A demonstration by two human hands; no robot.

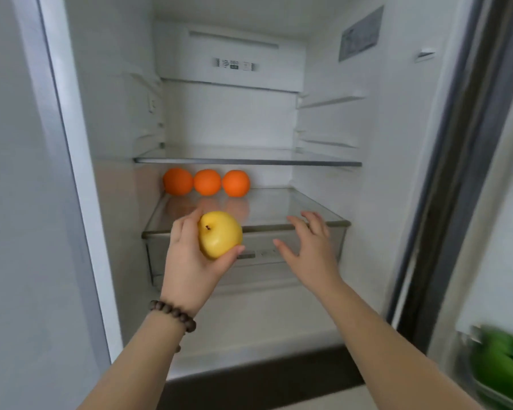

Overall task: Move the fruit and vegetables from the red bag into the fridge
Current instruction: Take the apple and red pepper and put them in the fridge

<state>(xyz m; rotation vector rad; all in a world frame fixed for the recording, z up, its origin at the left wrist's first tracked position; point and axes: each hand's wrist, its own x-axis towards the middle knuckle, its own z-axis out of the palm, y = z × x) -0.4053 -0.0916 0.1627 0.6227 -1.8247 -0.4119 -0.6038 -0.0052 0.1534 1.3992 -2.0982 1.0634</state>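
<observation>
Three oranges (pixel 207 182) sit in a row at the back left of the fridge's lower glass shelf (pixel 279 208). The left hand (pixel 190 255) grips a yellow apple (pixel 219 234) before the shelf's front edge; the right hand (pixel 307 247) hovers beside it, fingers spread, holding nothing.

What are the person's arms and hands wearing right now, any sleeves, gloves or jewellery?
Both forearms are bare, with no sleeves in view and no gloves. The left hand has a bracelet of dark brown round beads at the wrist. The right hand shows no ring, watch or band.

Three oranges (pixel 207 182), one yellow apple (pixel 219 234)
</observation>
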